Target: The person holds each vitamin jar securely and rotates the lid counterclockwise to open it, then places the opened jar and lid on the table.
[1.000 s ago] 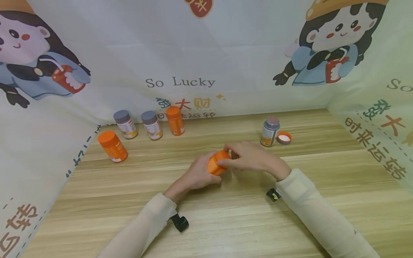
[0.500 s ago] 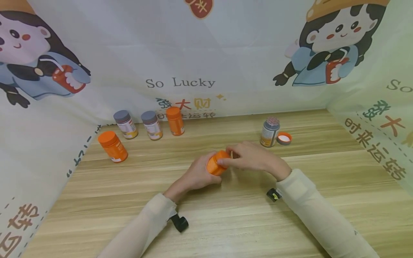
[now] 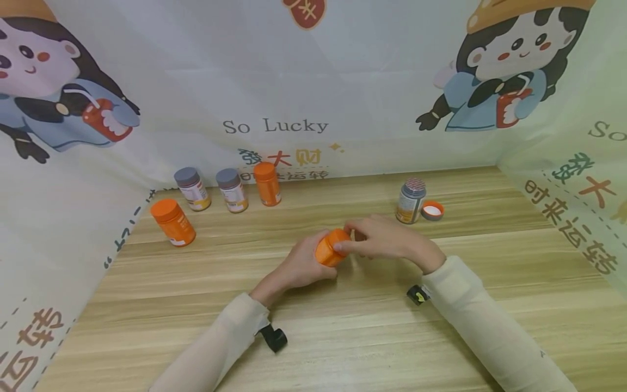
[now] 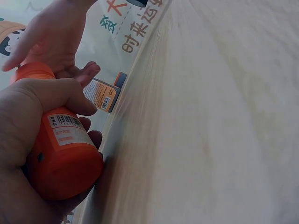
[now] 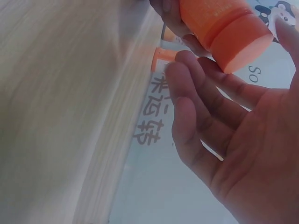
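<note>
at the centre of the head view, the left hand (image 3: 303, 265) holds an orange bottle (image 3: 325, 252) tilted, its fingers wrapped round the body. the right hand (image 3: 379, 237) is spread wide, fingers loosely bent about the orange cap (image 5: 240, 42); whether they touch it, i cannot tell. right of centre, a grey jar (image 3: 410, 206) stands beside an upturned lid (image 3: 433, 210) on the wooden table (image 3: 343, 337).

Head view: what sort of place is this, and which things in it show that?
Probably a staged tabletop workspace, perhaps for filming handwork: a printed backdrop closes off the back and both sides of a wood-grain table, and a black device sits at the person's left wrist.
</note>
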`<state>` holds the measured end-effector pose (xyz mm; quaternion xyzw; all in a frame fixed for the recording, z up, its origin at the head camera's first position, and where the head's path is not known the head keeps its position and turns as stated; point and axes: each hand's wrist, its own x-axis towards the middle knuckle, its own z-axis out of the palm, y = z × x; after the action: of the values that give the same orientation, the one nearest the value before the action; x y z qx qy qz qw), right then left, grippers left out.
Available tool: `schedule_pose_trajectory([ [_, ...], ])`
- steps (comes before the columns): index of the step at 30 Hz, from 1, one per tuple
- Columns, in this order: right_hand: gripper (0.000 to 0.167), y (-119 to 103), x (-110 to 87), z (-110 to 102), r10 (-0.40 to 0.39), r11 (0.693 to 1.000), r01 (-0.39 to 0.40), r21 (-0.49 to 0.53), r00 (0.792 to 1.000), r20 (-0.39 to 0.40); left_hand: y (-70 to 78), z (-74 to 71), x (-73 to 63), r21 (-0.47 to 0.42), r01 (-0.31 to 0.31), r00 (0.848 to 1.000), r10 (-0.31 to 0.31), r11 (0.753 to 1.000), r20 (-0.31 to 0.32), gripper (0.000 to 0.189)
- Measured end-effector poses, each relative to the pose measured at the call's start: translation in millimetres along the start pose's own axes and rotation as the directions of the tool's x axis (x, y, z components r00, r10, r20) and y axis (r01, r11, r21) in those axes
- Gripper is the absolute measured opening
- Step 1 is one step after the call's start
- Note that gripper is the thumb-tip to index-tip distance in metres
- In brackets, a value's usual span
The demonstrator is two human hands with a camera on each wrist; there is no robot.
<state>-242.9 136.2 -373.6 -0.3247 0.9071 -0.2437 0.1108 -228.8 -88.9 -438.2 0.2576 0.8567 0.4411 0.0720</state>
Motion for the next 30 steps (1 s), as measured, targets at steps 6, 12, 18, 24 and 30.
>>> schedule_pose_trajectory([
  [6, 0.039, 0.4, -0.7, 1.6, 0.005, 1.000, -0.005, 0.023, 1.000, -0.009, -0.7, 0.6, -0.2, -0.004, 0.005, 1.000, -0.005, 1.000, 0.001, 0.059],
  [12, 0.038, 0.3, -0.8, 1.5, 0.011, 1.000, -0.011, 0.017, 1.000, 0.013, -0.7, 0.9, -1.0, -0.005, 0.010, 1.000, -0.010, 1.000, -0.005, 0.059],
  [18, 0.039, -0.3, -0.1, 0.7, 0.008, 0.998, -0.009, 0.055, 1.000, 0.022, -1.5, 0.8, -0.5, 0.001, 0.003, 1.000, -0.003, 1.000, -0.011, 0.060],
  [24, 0.039, 0.8, 0.1, -1.5, 0.017, 1.000, -0.017, 0.023, 1.000, 0.020, -0.8, 0.2, 0.3, -0.007, 0.007, 1.000, -0.007, 1.000, -0.008, 0.061],
  [30, 0.042, 1.2, -0.3, -2.0, 0.008, 1.000, -0.009, 0.020, 1.000, 0.023, -1.6, 0.4, 1.6, -0.005, 0.005, 1.000, -0.006, 1.000, -0.011, 0.062],
])
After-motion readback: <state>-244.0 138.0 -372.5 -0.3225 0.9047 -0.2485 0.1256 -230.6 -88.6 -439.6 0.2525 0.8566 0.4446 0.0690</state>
